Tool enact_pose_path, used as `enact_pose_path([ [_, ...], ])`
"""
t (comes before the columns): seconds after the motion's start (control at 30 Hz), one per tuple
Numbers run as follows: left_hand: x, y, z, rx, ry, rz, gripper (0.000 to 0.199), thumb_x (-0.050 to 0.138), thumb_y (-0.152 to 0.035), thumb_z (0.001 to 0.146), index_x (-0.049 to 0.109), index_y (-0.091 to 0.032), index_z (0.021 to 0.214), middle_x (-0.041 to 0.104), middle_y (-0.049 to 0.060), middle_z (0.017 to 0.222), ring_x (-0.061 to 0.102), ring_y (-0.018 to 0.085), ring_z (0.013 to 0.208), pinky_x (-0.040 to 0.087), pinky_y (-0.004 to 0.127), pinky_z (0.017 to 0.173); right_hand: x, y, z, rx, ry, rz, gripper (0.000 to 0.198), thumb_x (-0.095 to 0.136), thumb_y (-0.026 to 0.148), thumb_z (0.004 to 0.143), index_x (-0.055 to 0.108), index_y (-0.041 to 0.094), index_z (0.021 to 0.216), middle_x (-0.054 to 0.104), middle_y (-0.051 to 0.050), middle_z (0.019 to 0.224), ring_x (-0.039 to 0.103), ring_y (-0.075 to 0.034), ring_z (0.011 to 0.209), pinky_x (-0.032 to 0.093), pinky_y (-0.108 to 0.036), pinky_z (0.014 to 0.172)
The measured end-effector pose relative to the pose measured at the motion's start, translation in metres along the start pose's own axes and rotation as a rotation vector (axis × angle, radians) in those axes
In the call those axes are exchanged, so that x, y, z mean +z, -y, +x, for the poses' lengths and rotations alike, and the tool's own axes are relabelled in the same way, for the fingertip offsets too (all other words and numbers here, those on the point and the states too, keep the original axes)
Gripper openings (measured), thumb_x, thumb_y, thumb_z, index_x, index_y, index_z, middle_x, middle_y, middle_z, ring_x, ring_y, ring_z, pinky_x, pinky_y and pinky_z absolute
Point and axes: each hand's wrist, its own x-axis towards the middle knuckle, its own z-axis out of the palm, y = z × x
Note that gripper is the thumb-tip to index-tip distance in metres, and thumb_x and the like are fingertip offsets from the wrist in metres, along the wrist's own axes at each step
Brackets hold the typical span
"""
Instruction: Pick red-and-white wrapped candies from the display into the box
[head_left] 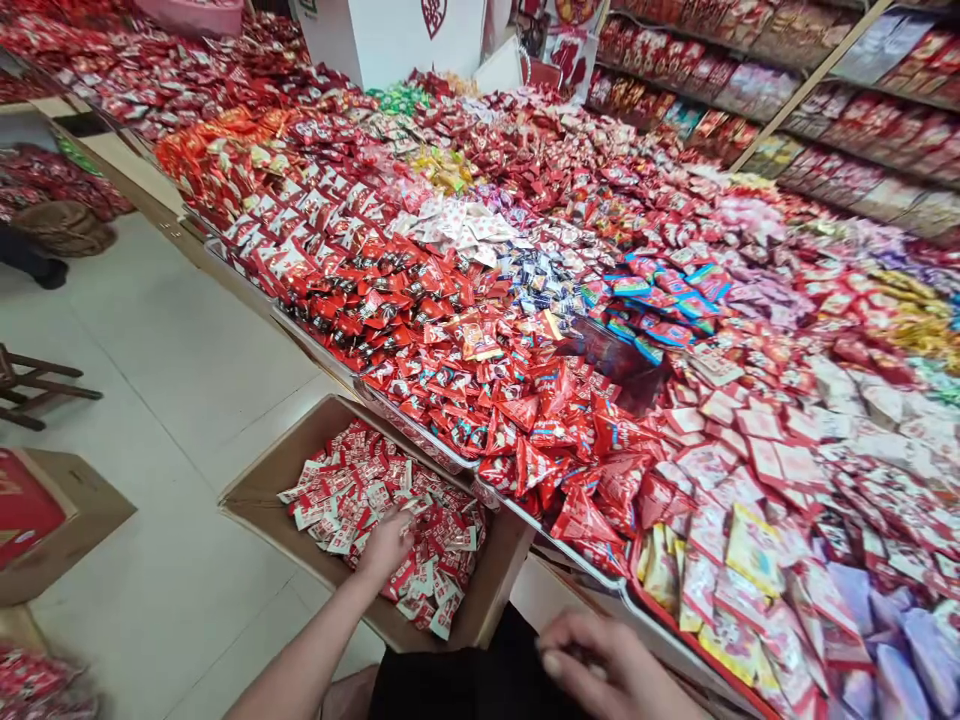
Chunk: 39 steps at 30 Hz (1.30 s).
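My left hand (pixel 386 548) is down in an open cardboard box (pixel 255 490), over a heap of small red and white candy packets (pixel 435 575). Its fingers are curled against the packets; whatever is between them is too small to make out. My right hand (pixel 592 655) is lower right, beside the box and in front of the display edge, slightly blurred. The fingers bend in towards the thumb, and I cannot see clearly what they hold. Closest to it on the display are red triangular candy packets (pixel 589 515) and yellow and pink packets (pixel 754 550).
A long sloping display of wrapped sweets (pixel 465 230) fills the middle and right. Bagged goods line the shelves (pixel 697 60) behind. At left are a wooden stool (pixel 45 375), another cardboard box (pixel 82 510) and the tiled floor (pixel 180 400). A person's foot (pixel 49 272) shows farther back.
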Motion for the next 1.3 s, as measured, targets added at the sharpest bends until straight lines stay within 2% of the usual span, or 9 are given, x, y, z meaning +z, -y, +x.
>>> enact_pose_path([
  [0.13,-0.023,-0.032,-0.038,-0.034,-0.182,-0.344,0.016,0.056,-0.029,0.082,0.056,-0.014,0.084,0.058,0.001,0.084,0.057,0.018,0.082,0.047,0.04,0.079,0.038,-0.002,0.055,-0.048,-0.036,0.142,0.021,0.051,0.03,0.075,0.059,0.016,0.088,0.063,-0.007,0.082,0.058,-0.019,0.077,0.045,-0.03,0.069],
  [0.27,-0.028,-0.079,-0.079,-0.103,-0.195,-0.708,0.02,0.057,-0.033,0.08,0.052,-0.015,0.087,0.056,-0.002,0.072,0.055,0.013,0.061,0.049,0.03,0.058,0.062,0.002,0.094,0.059,-0.047,0.567,0.057,0.062,0.043,0.068,0.044,0.018,0.117,0.056,-0.008,0.101,0.058,-0.02,0.082,0.048,-0.03,0.06],
  [0.33,-0.029,-0.1,-0.094,-0.118,-0.19,-0.852,0.021,0.06,-0.033,0.077,0.05,-0.016,0.086,0.055,-0.003,0.068,0.054,0.011,0.055,0.047,0.028,0.053,0.066,0.01,0.102,0.168,0.029,0.789,0.065,0.067,0.052,0.061,0.044,0.018,0.112,0.057,-0.005,0.09,0.058,-0.018,0.07,0.046,-0.028,0.051],
  [0.43,-0.039,-0.123,-0.109,-0.126,-0.21,-0.983,0.027,0.065,-0.036,0.07,0.049,-0.018,0.083,0.055,-0.005,0.065,0.053,0.011,0.053,0.046,0.026,0.052,0.065,0.024,0.106,0.182,0.052,0.896,0.062,0.071,0.058,0.051,0.052,0.016,0.092,0.057,0.0,0.07,0.052,-0.011,0.054,0.041,-0.023,0.047],
  [0.63,-0.067,-0.142,-0.127,-0.092,-0.306,-0.99,0.032,0.078,-0.033,0.055,0.058,-0.018,0.074,0.06,-0.005,0.066,0.051,0.009,0.059,0.043,0.016,0.054,0.056,0.052,0.105,0.186,0.011,1.012,0.048,0.074,0.046,0.045,0.045,0.018,0.07,0.053,0.005,0.053,0.047,-0.007,0.045,0.035,-0.02,0.045],
  [0.77,-0.076,-0.146,-0.133,-0.12,-0.333,-1.016,0.043,0.077,-0.039,0.056,0.055,-0.022,0.088,0.063,-0.005,0.07,0.057,0.012,0.059,0.049,0.02,0.055,0.048,0.066,0.097,0.073,-0.104,1.06,0.039,0.072,0.038,0.048,0.045,0.018,0.068,0.051,0.006,0.051,0.044,-0.007,0.044,0.032,-0.019,0.044],
  [0.97,-0.087,-0.155,-0.139,-0.165,-0.267,-1.064,0.053,0.081,-0.039,0.051,0.05,-0.023,0.092,0.068,-0.003,0.072,0.061,0.016,0.056,0.053,0.027,0.053,0.028,0.072,0.081,-0.257,-0.322,1.058,0.032,0.071,0.039,0.062,0.048,0.017,0.068,0.051,0.006,0.056,0.041,-0.005,0.049,0.034,-0.019,0.048],
  [1.13,-0.091,-0.178,-0.145,-0.172,-0.142,-1.218,0.053,0.079,-0.041,0.056,0.047,-0.026,0.095,0.069,-0.004,0.072,0.062,0.015,0.056,0.053,0.026,0.056,0.014,0.076,0.076,-0.306,-0.346,1.056,0.034,0.072,0.041,0.062,0.052,0.016,0.073,0.055,0.004,0.059,0.046,-0.008,0.052,0.038,-0.02,0.05],
  [1.3,-0.093,-0.188,-0.144,-0.184,-0.083,-1.216,0.048,0.078,-0.038,0.058,0.051,-0.022,0.095,0.071,0.0,0.071,0.062,0.015,0.055,0.051,0.025,0.055,0.011,0.079,0.072,-0.351,-0.351,1.033,0.031,0.074,0.037,0.063,0.053,0.016,0.074,0.059,0.003,0.061,0.05,-0.007,0.055,0.039,-0.019,0.051],
])
